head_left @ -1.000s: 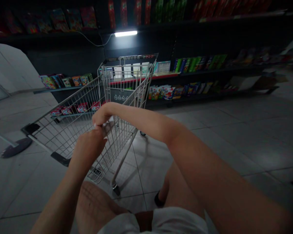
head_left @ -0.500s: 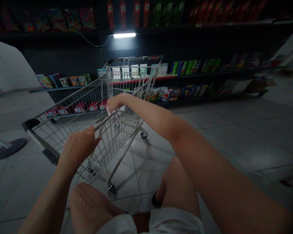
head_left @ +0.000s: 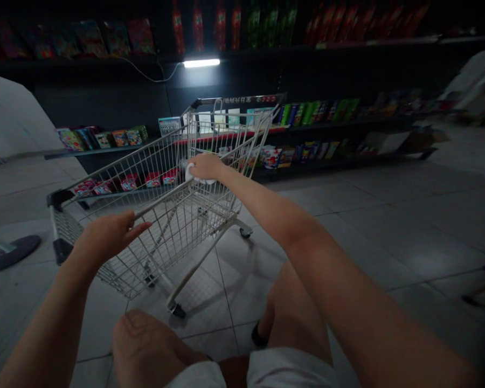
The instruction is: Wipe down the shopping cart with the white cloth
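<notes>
The wire shopping cart [head_left: 173,231] stands on the tiled floor [head_left: 319,237] in front of the person's knees, its far end toward a low shelf [head_left: 307,164] of packaged goods. The right hand [head_left: 205,167] lies on the cart's top rail [head_left: 161,196], curled around a white cloth [head_left: 194,175]. The left hand [head_left: 103,237] is open, fingers extended, just beside the near side and holding nothing. The cart should feel light, stiff and free-rolling on its casters [head_left: 245,233], so the rail gives the firmest hold; the soft cloth may slip on smooth wire.
</notes>
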The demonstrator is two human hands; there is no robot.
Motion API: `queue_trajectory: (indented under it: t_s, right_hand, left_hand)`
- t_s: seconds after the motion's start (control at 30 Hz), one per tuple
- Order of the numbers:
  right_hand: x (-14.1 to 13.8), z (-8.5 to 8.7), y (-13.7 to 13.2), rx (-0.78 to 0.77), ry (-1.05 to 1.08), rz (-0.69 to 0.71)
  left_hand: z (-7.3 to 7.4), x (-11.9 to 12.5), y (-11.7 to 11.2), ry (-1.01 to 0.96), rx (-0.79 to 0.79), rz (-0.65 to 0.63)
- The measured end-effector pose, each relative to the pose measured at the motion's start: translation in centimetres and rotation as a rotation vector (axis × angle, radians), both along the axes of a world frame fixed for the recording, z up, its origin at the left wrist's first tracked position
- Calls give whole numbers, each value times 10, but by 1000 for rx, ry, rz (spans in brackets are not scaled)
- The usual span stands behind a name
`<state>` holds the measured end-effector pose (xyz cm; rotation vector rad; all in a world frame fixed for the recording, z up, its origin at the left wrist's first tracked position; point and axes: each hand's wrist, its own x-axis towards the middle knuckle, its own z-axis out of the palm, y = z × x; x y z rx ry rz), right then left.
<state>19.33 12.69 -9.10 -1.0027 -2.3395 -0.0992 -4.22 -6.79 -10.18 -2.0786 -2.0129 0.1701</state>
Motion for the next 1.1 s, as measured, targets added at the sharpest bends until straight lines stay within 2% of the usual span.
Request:
queue_trajectory:
  t_s: [0.07,0.17,0.23,0.3,0.37,0.4,0.5,0.57,0.63,0.73,0.8,0.83,0.9,0.93,1.03,1.1]
  right_hand:
    - [-14,-10,-14,-2,17,23]
    - [-30,-35,-32,147,148,114]
    - [-27,-53,-32,274,198,183]
    - [-10,-67,-21,349,179,245]
    - [18,-75,-3,381,187,248]
    - [34,-77,7,384,232,206]
    - [66,-80,25,376,523,-52]
    - [63,-86,21,376,679,-158]
    - [44,-103,4,405,691,-134]
    - [13,-144,-27,450,515,-24]
    - [9,-168,-38,468,362,62]
    - [14,-174,-39,479,294,108]
    - [32,-171,-34,497,242,130]
    - [41,-163,-29,494,277,79]
    - [56,-133,-15,451,503,-189]
    - [50,-131,-15,408,559,-249]
  left_hand:
    - [5,16,16,-37,48,-4]
    - [11,43,53,-89,27,-116]
    - [12,55,75,-148,-52,-178]
    - [12,60,89,-222,-118,-225]
    - [11,58,92,-317,-151,-250]
    - [11,57,90,-365,-160,-256]
    - [10,56,83,-449,-172,-269]
    - [11,59,80,-441,-167,-285]
    - [12,61,79,-413,-144,-294]
    - [12,61,78,-397,-119,-297]
    - [11,58,77,-422,-121,-296]
    - [10,55,77,-441,-127,-296]
    - [9,50,76,-477,-144,-289]
    - [9,47,75,-492,-153,-281]
    - [8,39,74,-534,-176,-261]
    - [9,34,72,-556,-182,-250]
